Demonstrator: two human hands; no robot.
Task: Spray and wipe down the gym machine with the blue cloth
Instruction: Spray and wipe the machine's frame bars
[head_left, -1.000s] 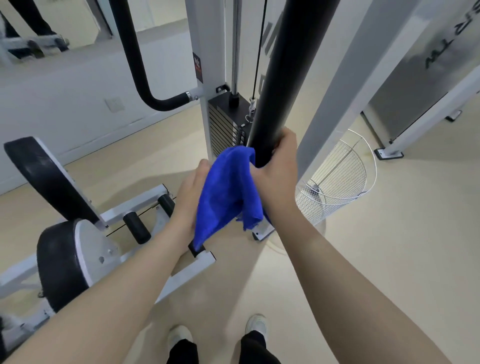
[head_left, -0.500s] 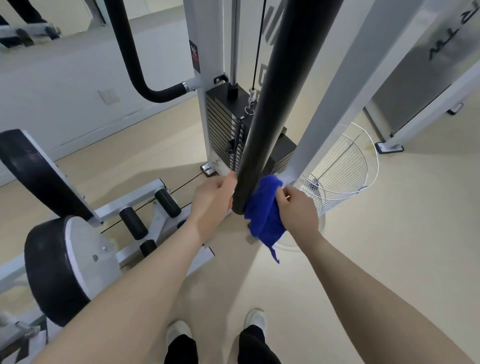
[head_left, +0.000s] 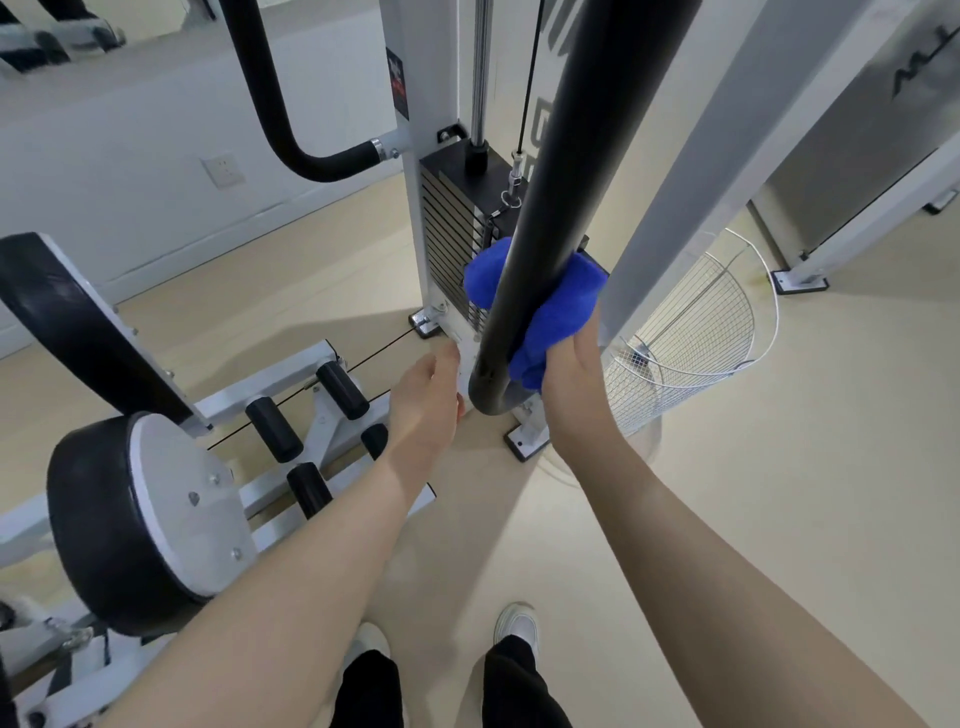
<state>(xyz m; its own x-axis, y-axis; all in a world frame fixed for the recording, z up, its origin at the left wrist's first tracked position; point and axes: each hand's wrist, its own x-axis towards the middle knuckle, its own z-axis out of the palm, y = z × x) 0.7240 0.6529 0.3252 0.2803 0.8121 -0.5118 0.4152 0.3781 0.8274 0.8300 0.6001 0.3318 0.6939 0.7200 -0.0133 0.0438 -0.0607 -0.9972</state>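
A thick black padded bar (head_left: 561, 171) of the gym machine hangs down through the middle of the view, ending near my hands. The blue cloth (head_left: 558, 312) is wrapped round the back of the bar just above its lower end. My right hand (head_left: 574, 379) grips the cloth from the right and presses it against the bar. My left hand (head_left: 428, 400) hovers just left of the bar's tip, fingers relaxed, touching nothing. No spray bottle is in view.
The weight stack (head_left: 452, 228) and white frame post (head_left: 421, 156) stand behind the bar. A white wire basket (head_left: 696, 332) stands on the floor at right. A black seat pad (head_left: 130, 525) and foam rollers (head_left: 306, 410) lie at left. My shoes (head_left: 514, 623) are below.
My left hand let go of the bar and drew back to the left. My right hand carried the cloth round the bar and a little up from its end.
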